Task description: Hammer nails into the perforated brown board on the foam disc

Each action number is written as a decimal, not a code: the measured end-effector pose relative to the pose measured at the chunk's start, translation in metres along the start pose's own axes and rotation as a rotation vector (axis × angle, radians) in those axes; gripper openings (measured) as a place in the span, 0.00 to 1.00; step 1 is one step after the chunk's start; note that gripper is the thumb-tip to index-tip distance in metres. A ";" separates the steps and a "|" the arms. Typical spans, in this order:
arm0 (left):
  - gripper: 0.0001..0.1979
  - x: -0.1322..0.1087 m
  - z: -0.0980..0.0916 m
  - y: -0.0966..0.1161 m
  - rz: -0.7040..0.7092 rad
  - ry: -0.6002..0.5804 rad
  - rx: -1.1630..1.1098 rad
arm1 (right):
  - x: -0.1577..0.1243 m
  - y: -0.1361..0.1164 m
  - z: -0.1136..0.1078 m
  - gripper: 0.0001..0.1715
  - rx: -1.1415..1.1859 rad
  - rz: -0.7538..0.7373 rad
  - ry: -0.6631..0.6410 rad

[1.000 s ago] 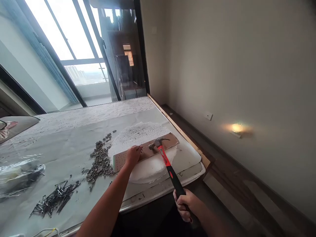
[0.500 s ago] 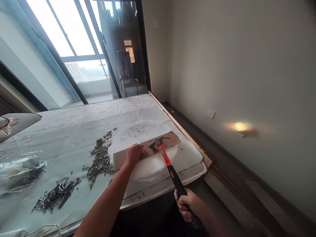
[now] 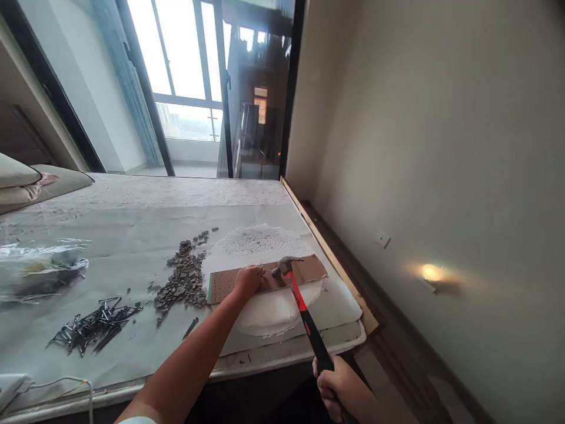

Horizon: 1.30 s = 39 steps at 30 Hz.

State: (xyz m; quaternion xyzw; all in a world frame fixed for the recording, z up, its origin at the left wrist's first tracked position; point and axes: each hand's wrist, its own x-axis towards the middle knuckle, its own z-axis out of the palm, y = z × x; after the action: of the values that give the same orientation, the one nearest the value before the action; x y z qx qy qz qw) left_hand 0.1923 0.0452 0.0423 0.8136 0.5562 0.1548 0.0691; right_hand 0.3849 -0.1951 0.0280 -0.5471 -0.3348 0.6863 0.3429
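My right hand (image 3: 338,386) grips the black end of a red-and-black hammer (image 3: 302,309). Its steel head (image 3: 283,266) hovers just over a brown perforated board (image 3: 269,277). The board lies across a round white foam slab (image 3: 265,282). My left hand (image 3: 248,280) rests on the board with its fingers pinched together, right beside the hammer head. What the fingers pinch is too small to name.
A heap of grey rubble (image 3: 183,280) lies left of the slab. Several dark nails (image 3: 90,324) are piled farther left, and a clear plastic bag (image 3: 42,271) beyond them. A grey sheet (image 3: 110,235) covers the surface. The wall (image 3: 441,147) and wooden floor lie right.
The view has swung to the left and tilted. The hammer head has risen slightly off the board. My left hand keeps its pinch in the same spot.
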 end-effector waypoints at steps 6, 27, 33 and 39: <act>0.17 -0.002 0.004 -0.004 -0.017 0.006 -0.008 | -0.026 -0.050 -0.001 0.10 -0.237 -0.103 0.045; 0.16 -0.003 0.013 -0.010 -0.020 0.047 -0.203 | -0.027 -0.080 0.032 0.08 -0.434 -0.044 0.111; 0.16 -0.001 0.018 -0.012 0.009 0.073 -0.220 | -0.030 -0.083 0.029 0.08 -0.428 -0.112 0.143; 0.12 -0.002 0.018 -0.012 -0.037 0.084 -0.320 | -0.020 -0.071 0.030 0.08 -0.498 -0.049 0.184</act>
State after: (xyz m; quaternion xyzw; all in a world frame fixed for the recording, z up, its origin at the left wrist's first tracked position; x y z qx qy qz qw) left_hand 0.1870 0.0486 0.0217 0.7745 0.5419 0.2740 0.1770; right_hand 0.3666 -0.1760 0.1026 -0.6662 -0.4739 0.5219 0.2433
